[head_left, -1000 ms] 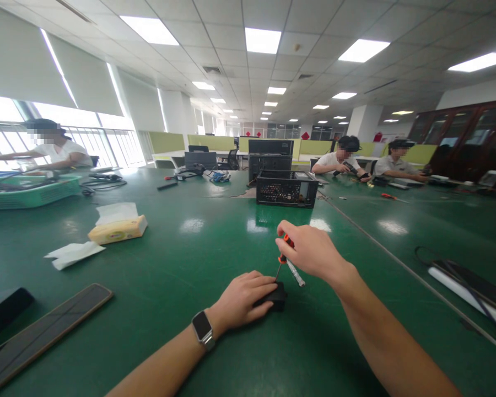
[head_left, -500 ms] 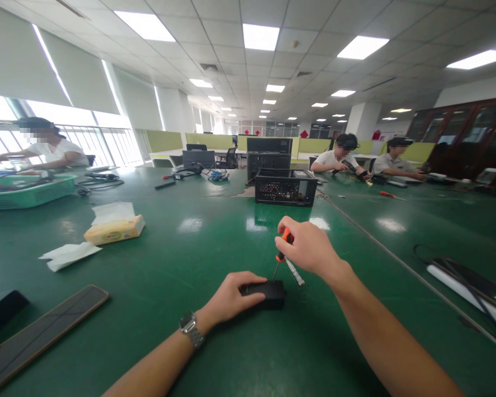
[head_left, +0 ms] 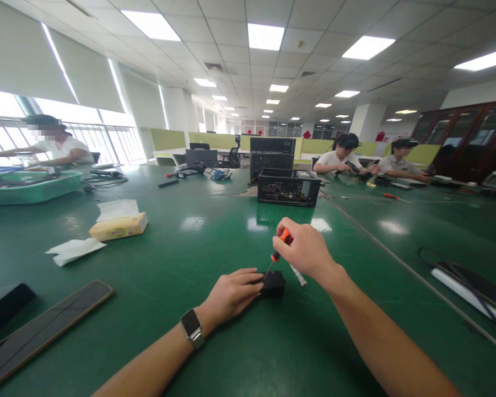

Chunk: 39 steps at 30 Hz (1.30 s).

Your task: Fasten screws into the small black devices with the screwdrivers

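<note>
My left hand (head_left: 231,292), a watch on its wrist, lies over a small black box (head_left: 273,284) on the green table (head_left: 182,331) and holds it down with fingers curled on its left end. My right hand (head_left: 303,251) is closed round an orange-handled screwdriver (head_left: 278,249). The screwdriver's thin tip points down and left onto the top of the box. A second slim silvery tool (head_left: 297,274) sticks out below my right hand.
A tissue box (head_left: 119,226) and loose tissues (head_left: 75,250) lie at the left, and a long dark flat panel (head_left: 41,330) lies near the front left edge. An open computer case (head_left: 288,190) stands behind. A white strip with cable (head_left: 471,292) lies right. Other people sit at the far sides.
My left hand has slid further over the black box, covering more of it, and the box has turned slightly. The screwdriver leans more to the left than before.
</note>
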Tool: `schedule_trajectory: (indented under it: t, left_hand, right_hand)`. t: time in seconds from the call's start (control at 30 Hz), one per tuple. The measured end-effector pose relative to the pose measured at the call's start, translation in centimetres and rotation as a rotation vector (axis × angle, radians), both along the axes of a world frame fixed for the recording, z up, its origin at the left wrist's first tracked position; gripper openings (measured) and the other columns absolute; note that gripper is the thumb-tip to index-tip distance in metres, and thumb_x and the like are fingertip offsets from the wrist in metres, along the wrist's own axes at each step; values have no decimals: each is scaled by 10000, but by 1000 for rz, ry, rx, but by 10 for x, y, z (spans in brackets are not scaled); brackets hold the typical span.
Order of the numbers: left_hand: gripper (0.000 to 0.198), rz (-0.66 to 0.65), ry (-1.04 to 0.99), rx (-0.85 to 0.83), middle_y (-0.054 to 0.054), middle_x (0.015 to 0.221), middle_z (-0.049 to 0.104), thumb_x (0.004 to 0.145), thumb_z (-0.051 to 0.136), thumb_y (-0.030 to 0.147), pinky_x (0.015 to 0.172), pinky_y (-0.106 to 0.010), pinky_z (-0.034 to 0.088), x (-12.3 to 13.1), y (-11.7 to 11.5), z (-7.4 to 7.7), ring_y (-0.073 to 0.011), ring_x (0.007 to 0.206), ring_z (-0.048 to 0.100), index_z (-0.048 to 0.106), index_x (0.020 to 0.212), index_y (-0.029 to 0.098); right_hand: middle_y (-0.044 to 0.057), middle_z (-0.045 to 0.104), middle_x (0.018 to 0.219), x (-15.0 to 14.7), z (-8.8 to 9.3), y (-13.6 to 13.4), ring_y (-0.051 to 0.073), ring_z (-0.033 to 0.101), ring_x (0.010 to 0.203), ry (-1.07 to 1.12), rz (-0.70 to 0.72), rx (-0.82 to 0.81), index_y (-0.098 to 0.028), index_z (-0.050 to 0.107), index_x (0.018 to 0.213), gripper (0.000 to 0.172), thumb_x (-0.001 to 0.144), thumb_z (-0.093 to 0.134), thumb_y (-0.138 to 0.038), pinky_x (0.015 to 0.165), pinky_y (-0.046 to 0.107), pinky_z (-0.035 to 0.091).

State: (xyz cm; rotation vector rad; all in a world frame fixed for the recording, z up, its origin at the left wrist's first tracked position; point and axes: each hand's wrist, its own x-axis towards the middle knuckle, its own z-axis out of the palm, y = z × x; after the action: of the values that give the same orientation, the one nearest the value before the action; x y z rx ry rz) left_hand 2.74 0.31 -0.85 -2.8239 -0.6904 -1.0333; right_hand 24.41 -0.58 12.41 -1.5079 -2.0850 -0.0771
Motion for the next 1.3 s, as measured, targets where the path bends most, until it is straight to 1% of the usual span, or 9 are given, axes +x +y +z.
schedule_trajectory:
  t: [0.2, 0.37, 0.5, 0.67, 0.87, 0.97, 1.07, 1.17, 1.3]
  left_hand:
    - [167, -46, -58, -13, -71, 1102, 700, 899, 542, 172, 911, -345, 573, 2, 2, -2, -226, 1145, 610, 686, 982, 191]
    - [146, -59, -80, -26, -67, 1046, 713, 888, 554, 163, 857, -331, 586, 2, 0, 2, -220, 1102, 629, 686, 941, 195]
    - [144, -57, -81, -32, -69, 1036, 714, 887, 554, 164, 850, -323, 583, 2, -1, 5, -211, 1082, 638, 683, 942, 199]
    - [143, -66, -89, -52, -72, 1043, 713, 894, 545, 173, 868, -326, 578, 2, -1, 5, -208, 1095, 632, 678, 937, 199]
    - [114, -71, -98, -58, -61, 1056, 712, 880, 566, 152, 881, -331, 575, 2, 0, 4, -208, 1093, 630, 667, 919, 189]
    - [109, -70, -95, -59, -51, 1056, 711, 879, 568, 147, 889, -323, 569, 3, -1, 4, -199, 1092, 629, 661, 913, 190]
    - [101, -46, -101, -66, -52, 1030, 713, 886, 566, 175, 888, -312, 564, 6, -3, 5, -191, 1070, 635, 665, 899, 191]
    - [98, 37, -129, -91, -60, 998, 708, 884, 586, 240, 853, -308, 564, 11, -5, 5, -189, 999, 647, 672, 885, 193]
    - [142, 155, -143, -159, -61, 1033, 691, 868, 614, 314, 808, -297, 558, 17, -5, 5, -182, 939, 643, 688, 938, 215]
  right_hand:
    - [-23, 595, 649, -4, -5, 2, 137, 492, 587, 26, 83, -23, -229, 579, 807, 131, 816, 500, -333, 568, 240, 271]
    - [-25, 570, 619, -2, -4, 5, 134, 476, 560, 73, 80, 9, -222, 569, 803, 137, 825, 495, -336, 564, 237, 282]
    - [-29, 569, 615, -4, -8, 7, 128, 478, 559, 89, 130, -7, -221, 554, 784, 124, 824, 491, -321, 561, 230, 282]
    - [-27, 562, 608, -3, -7, 6, 129, 469, 550, 70, 106, -1, -217, 553, 774, 107, 807, 500, -304, 563, 233, 283]
    - [-35, 557, 608, 0, -5, 6, 123, 478, 554, 77, 148, -19, -218, 529, 754, 87, 803, 509, -287, 569, 229, 290]
    - [-32, 570, 625, -3, -5, 4, 125, 491, 566, 50, 137, -17, -220, 533, 773, 80, 812, 515, -288, 571, 230, 288]
    - [-24, 601, 657, -5, -2, 0, 137, 517, 593, -15, 113, -18, -229, 547, 811, 134, 840, 519, -357, 563, 235, 266]
    - [-9, 628, 679, -5, 2, -6, 152, 541, 612, -85, 83, -31, -234, 557, 838, 241, 885, 471, -455, 551, 243, 237]
    - [-11, 648, 739, -2, 7, -10, 146, 549, 632, -115, 154, -59, -235, 543, 913, 109, 857, 500, -318, 566, 241, 255]
